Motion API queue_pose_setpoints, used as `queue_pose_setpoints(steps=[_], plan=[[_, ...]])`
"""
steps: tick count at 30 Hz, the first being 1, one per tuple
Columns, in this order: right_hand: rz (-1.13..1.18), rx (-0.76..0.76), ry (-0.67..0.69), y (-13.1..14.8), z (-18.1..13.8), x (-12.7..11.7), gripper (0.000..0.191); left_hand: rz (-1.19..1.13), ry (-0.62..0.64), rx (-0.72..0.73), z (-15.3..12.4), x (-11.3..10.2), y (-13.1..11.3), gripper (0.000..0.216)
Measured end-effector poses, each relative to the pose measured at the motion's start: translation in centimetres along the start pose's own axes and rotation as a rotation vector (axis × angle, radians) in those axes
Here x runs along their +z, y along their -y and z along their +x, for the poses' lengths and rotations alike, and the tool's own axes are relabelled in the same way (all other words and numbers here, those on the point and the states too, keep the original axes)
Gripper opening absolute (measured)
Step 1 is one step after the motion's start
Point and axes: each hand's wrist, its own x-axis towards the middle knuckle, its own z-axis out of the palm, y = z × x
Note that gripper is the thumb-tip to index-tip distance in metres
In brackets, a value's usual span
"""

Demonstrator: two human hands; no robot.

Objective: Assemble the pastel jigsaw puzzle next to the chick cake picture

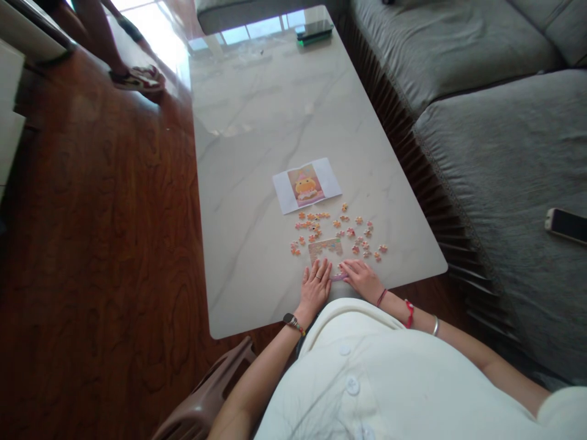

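The left hand (315,291) lies palm down, its fingers stretched out and slightly parted, their tips at the lower left of a partly assembled jigsaw puzzle (326,245). The right hand (365,280) reaches in from the other side, fingers close together and bent over the right end of a purple puzzle strip (339,277) at the near edge; whether they pinch a piece cannot be told. The two hands hide parts of the puzzle's lower sides, while its joined top band shows just beyond the left fingertips. Loose jigsaw pieces, orange, pink and cream, lie in a left cluster (315,226) and a right cluster (365,245) around the puzzle on the marbled tabletop (247,244). Just past them rests a creased paper sheet (283,192) printed with a yellow cartoon figure (306,185). At the tabletop's far end sits a dark, green-edged object (315,30). A grey sofa (504,134) runs along the right, with a phone (568,225) on its seat; a brown plastic stool (202,397) stands at the near left. Another person's sneakers (137,79) show on the wooden floor (105,232) at upper left.
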Motion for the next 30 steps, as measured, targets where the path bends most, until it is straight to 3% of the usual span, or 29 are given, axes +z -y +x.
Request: queue_pose_setpoints(steps=[5,10,13,16,20,30], plan=[[0.126,0.026,-0.002,-0.3,0.5,0.2,0.033,-0.039,-0.014,-0.071,0.1,-0.5,-0.6,0.050],[0.217,-0.013,-0.024,-0.2,2.3,-1.8,0.025,-0.113,-0.101,0.075,3.6,-4.2,0.0,0.052],[0.318,-0.019,-0.159,-0.8,7.0,-4.8,0.014,-0.203,-0.257,0.075,7.6,-7.1,1.2,0.054],[0.374,0.031,-0.331,-1.5,13.6,-8.5,0.026,-0.334,-0.529,-0.140,12.0,-9.5,2.8,0.051],[0.415,0.038,-0.457,-1.4,19.2,-11.4,0.029,-0.413,-0.699,-0.236,15.2,-11.4,4.7,0.051],[0.426,0.076,-0.485,-2.0,18.6,-10.4,0.030,-0.364,-0.683,-0.272,14.5,-11.3,6.5,0.052]])
